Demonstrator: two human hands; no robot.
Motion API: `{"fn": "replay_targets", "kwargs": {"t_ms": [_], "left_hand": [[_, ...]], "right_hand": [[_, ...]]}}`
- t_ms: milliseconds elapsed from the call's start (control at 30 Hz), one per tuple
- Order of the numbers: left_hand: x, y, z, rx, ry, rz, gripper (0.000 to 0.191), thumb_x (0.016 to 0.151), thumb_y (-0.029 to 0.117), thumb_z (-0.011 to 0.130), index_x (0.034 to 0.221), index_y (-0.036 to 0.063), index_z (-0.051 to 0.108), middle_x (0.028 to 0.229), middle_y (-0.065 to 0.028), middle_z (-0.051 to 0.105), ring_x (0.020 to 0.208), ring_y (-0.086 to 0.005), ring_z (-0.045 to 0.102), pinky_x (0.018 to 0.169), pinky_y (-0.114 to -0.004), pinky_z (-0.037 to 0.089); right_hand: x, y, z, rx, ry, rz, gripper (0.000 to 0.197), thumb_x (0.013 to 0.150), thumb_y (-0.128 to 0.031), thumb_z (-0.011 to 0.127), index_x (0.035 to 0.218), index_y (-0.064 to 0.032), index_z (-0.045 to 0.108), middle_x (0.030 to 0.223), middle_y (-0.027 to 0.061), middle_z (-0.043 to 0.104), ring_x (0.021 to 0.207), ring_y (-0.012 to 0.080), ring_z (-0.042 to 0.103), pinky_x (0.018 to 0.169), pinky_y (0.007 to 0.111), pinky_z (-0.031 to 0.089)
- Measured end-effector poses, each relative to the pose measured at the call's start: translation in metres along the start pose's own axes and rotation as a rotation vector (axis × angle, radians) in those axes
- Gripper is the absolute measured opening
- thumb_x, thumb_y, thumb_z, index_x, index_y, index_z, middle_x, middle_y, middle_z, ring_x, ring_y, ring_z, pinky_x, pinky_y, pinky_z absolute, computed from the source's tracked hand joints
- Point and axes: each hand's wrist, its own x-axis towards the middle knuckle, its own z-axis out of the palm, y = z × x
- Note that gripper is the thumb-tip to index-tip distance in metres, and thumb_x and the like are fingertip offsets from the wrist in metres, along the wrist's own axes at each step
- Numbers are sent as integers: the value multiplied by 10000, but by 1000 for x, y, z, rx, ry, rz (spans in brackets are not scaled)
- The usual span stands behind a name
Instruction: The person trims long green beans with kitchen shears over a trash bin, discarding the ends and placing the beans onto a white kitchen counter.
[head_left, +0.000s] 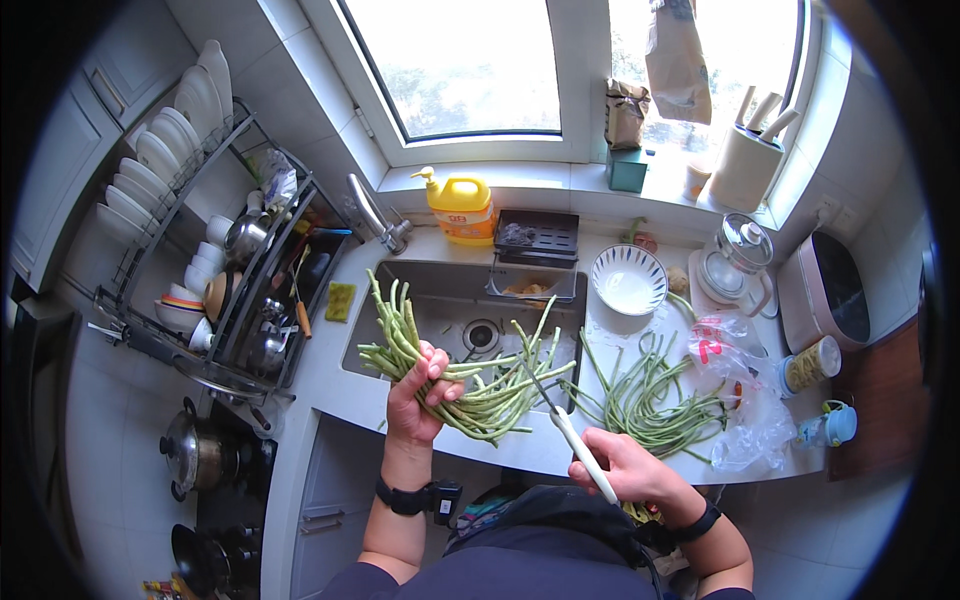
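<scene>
My left hand (421, 397) grips a bunch of long green beans (487, 405) around its middle, above the front edge of the sink (360, 322). Their ends fan out on both sides of the fist. In my right hand (626, 465) are kitchen scissors (577, 446) with white handles. The blades point up and left, close to the right-hand ends of the bunch; whether they touch a bean I cannot tell. A second heap of long beans (652, 397) lies loose on the counter, just beyond my right hand.
Right of the heap are a crumpled plastic bag (739, 390), a jar (814, 365) and a blue bottle (829, 426). Behind it stands a patterned bowl (628, 279). A yellow detergent jug (460, 210) is beside the faucet (379, 217). A dish rack (247, 270) fills the left side.
</scene>
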Motion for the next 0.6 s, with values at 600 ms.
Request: {"fn": "replay_targets", "kwargs": {"t_ms": [600], "left_hand": [[-17, 19, 9, 289, -91, 82, 227, 941, 290, 602, 901, 107, 474, 823, -43, 613, 481, -87, 396, 632, -294, 447]], "right_hand": [[-7, -3, -14, -390, 176, 16, 545, 751, -532, 732, 780, -16, 559, 593, 96, 547, 558, 214, 553, 542, 330, 427]]}}
